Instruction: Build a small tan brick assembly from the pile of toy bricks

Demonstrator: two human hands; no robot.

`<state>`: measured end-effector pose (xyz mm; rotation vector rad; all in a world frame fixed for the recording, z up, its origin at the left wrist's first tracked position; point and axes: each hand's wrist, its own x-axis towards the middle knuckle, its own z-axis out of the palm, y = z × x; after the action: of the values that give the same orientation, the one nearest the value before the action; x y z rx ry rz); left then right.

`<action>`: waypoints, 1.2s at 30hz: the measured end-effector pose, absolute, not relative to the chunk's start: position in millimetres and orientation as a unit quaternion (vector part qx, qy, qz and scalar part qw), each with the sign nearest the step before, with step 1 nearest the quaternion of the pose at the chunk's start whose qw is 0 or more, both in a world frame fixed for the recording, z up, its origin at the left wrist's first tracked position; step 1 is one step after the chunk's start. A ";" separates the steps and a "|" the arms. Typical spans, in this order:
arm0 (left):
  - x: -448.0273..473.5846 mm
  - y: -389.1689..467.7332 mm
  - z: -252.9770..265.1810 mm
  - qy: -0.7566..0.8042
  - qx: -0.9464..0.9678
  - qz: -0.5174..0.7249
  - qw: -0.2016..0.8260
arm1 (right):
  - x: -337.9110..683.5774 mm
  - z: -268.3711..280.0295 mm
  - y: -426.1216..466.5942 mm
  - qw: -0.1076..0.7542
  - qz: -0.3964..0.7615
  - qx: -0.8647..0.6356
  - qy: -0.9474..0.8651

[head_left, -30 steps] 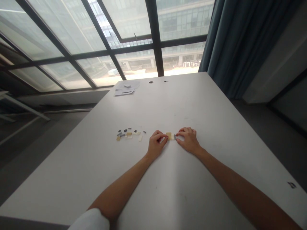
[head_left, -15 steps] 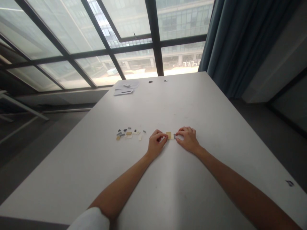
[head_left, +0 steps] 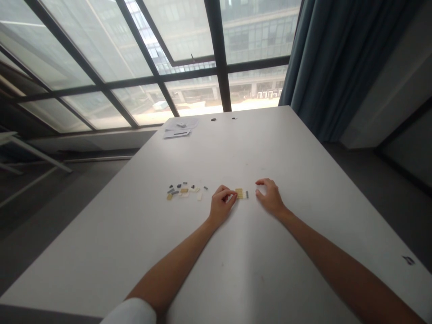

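Note:
A small assembly of toy building bricks (head_left: 241, 194) lies on the white table, tan at its left part, then whitish, with a dark grey strip at its right end. My left hand (head_left: 222, 204) pinches the tan left end between thumb and fingers. To the right of the assembly, my right hand (head_left: 270, 197) is apart from it, thumb and fingers curved with a gap between them and nothing in it. Left of my hands lies a loose group of small pieces: a tan brick (head_left: 184, 190), a grey brick (head_left: 174, 193), a cream piece (head_left: 199, 196) and several dark ones.
The white table (head_left: 202, 157) reaches to a large window. Papers (head_left: 177, 133) with a small white object on them lie at its far left corner. Two small round dark spots are near the far edge. A dark mark (head_left: 408, 260) is by the right edge. A blue curtain (head_left: 313, 67) hangs at right.
My right hand has let go of the assembly's grey end and moved right, its fingers parting. My left hand still holds the tan end. The view has tilted slightly.

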<state>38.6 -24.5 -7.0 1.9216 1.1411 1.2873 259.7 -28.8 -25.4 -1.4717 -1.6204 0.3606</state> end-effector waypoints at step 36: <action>46.9 -51.6 2.8 0.243 0.914 0.157 0.286 | 294.4 -38.8 -19.3 0.352 0.048 -0.658 -0.664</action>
<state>46.9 -51.6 2.8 2.4428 0.6496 0.4190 294.4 -19.3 -38.8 -1.7025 -1.7190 0.1255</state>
